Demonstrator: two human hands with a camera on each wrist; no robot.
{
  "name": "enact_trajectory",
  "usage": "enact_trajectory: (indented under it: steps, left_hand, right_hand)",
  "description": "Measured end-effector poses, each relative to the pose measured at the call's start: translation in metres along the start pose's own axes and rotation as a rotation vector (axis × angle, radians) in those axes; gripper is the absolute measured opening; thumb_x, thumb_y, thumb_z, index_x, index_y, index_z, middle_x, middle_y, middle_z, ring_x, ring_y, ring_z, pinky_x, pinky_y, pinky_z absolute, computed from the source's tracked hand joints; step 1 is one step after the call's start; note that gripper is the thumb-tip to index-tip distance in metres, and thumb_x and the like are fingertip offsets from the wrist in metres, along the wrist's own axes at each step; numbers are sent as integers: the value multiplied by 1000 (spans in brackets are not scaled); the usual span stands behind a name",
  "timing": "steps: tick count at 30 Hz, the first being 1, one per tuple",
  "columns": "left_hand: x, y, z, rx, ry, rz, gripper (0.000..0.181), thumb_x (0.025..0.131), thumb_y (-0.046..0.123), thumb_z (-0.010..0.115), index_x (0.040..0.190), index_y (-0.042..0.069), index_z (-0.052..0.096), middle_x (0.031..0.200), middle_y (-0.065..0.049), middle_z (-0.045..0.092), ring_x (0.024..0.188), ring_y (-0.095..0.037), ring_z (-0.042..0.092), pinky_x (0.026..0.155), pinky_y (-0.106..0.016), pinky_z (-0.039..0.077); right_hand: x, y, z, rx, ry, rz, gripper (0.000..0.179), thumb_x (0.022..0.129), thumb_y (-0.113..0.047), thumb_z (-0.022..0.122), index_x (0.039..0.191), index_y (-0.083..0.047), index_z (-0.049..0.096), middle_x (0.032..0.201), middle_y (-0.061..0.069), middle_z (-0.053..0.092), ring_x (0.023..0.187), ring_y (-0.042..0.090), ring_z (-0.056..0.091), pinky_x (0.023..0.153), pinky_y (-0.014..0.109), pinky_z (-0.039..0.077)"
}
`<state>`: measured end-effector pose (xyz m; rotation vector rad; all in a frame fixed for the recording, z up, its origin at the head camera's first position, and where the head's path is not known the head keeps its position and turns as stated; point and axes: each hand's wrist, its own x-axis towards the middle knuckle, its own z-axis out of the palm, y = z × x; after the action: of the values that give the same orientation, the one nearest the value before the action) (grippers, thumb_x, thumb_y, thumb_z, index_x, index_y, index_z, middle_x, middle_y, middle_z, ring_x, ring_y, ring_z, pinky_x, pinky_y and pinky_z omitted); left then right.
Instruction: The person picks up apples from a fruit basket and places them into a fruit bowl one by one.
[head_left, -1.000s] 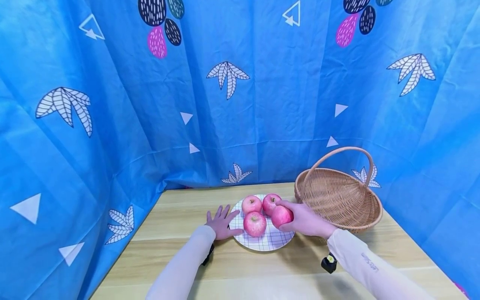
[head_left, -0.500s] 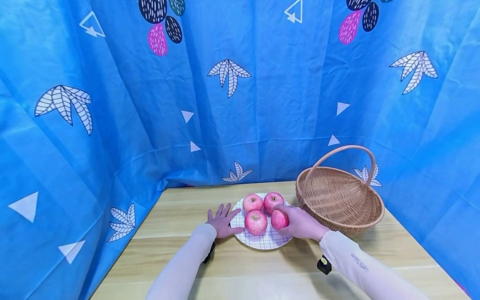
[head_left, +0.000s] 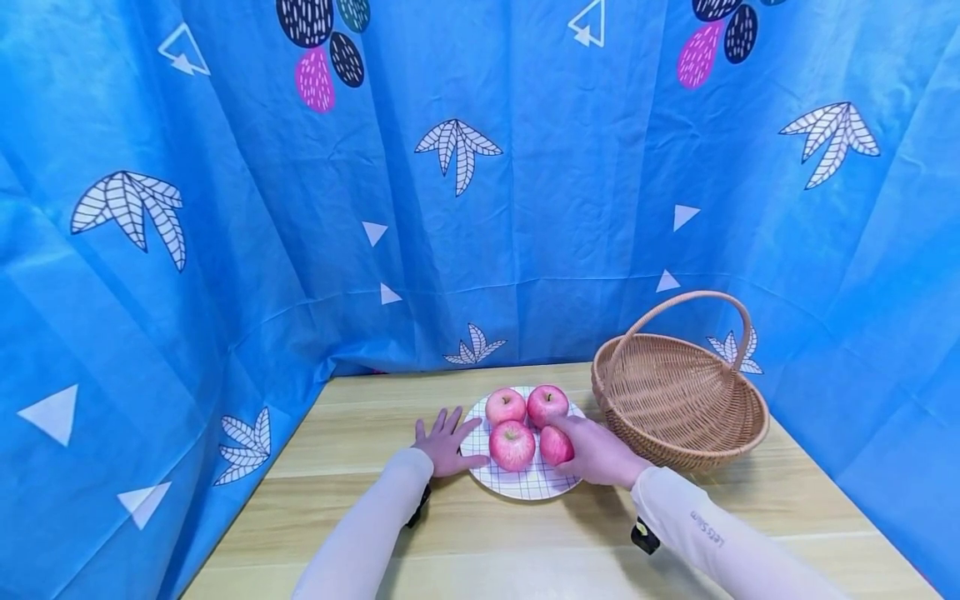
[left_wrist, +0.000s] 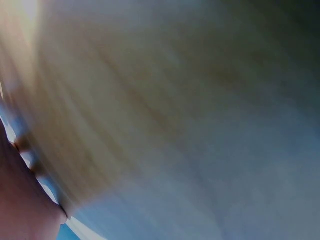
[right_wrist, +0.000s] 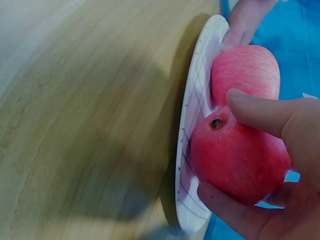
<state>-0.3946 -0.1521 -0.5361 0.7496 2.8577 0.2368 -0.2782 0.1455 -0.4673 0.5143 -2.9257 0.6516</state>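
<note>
A white plate [head_left: 517,486] with a blue grid pattern holds several pink-red apples. In the head view, one apple [head_left: 506,406] lies at the back left, another apple [head_left: 546,404] at the back right and a third apple [head_left: 512,447] at the front left. My right hand [head_left: 602,451] grips the right-hand apple [head_left: 556,447], thumb and fingers curved round it. Close up in the right wrist view, this gripped apple [right_wrist: 235,157] sits low against the plate. My left hand [head_left: 448,446], fingers spread, rests at the plate's left rim. The left wrist view is mostly blurred tabletop.
A wicker basket [head_left: 675,400] with an arched handle stands tilted right of the plate, behind my right forearm. The wooden table [head_left: 480,550] meets a blue patterned curtain [head_left: 465,242] at the back and sides.
My right hand has moved left and slightly down with its apple, bringing it in beside the other apples on the plate. My left hand has stayed at the rim.
</note>
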Motion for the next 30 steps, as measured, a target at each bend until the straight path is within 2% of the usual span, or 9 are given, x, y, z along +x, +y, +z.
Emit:
enact_trajectory:
  steps: [7, 12, 14, 18, 21, 25, 30]
  left_hand:
    - [4, -3, 8, 22, 0, -6, 96, 78, 94, 33, 159, 45, 20, 171, -4, 8, 157, -37, 2, 116, -74, 0]
    - [1, -1, 4, -5, 5, 7, 94, 81, 89, 42, 159, 40, 24, 171, -8, 11, 156, -39, 5, 115, -76, 2]
    - [0, 0, 2, -7, 11, 14, 93, 82, 88, 43, 159, 39, 25, 170, -9, 12, 156, -40, 6, 115, -76, 3]
    - [-1, 0, -1, 2, 7, 10, 93, 82, 89, 41, 160, 40, 24, 171, -7, 10, 156, -39, 5, 115, -75, 4]
    - [0, -1, 0, -10, -2, 6, 95, 81, 90, 41, 160, 40, 23, 171, -7, 9, 156, -39, 3, 116, -75, 2]
    - [4, -4, 3, -16, -11, 8, 97, 79, 92, 39, 160, 41, 21, 171, -7, 7, 157, -38, 1, 115, -75, -1]
    - [5, -6, 8, 4, 2, 6, 99, 77, 95, 35, 160, 43, 20, 171, -6, 7, 157, -37, 1, 115, -75, 0]
  right_hand:
    - [0, 1, 4, -40, 1, 3, 85, 72, -24, 92, 147, -16, 52, 136, 14, 62, 120, 31, 62, 101, 49, 50]
    - [-2, 2, 4, -41, 12, -10, 84, 73, -24, 90, 147, -18, 52, 135, 14, 62, 116, 29, 63, 97, 47, 53]
    - [-3, 2, 3, -36, 19, -35, 78, 79, -28, 86, 148, -18, 52, 134, 14, 62, 114, 28, 64, 96, 46, 53]
    - [-4, 1, 2, -39, 48, -87, 53, 97, -32, 68, 146, -19, 53, 132, 14, 63, 115, 29, 65, 99, 47, 52]
    - [-4, 1, 2, -18, 59, -89, 43, 103, -28, 59, 145, -19, 55, 132, 15, 64, 120, 33, 63, 102, 51, 49]
    - [-6, 2, 2, 40, 56, -60, 46, 101, -29, 63, 145, -17, 55, 136, 15, 61, 127, 34, 58, 107, 53, 45]
    - [-9, 5, 3, 82, 46, -24, 65, 91, -35, 75, 148, -15, 50, 139, 14, 59, 130, 31, 56, 108, 50, 45]
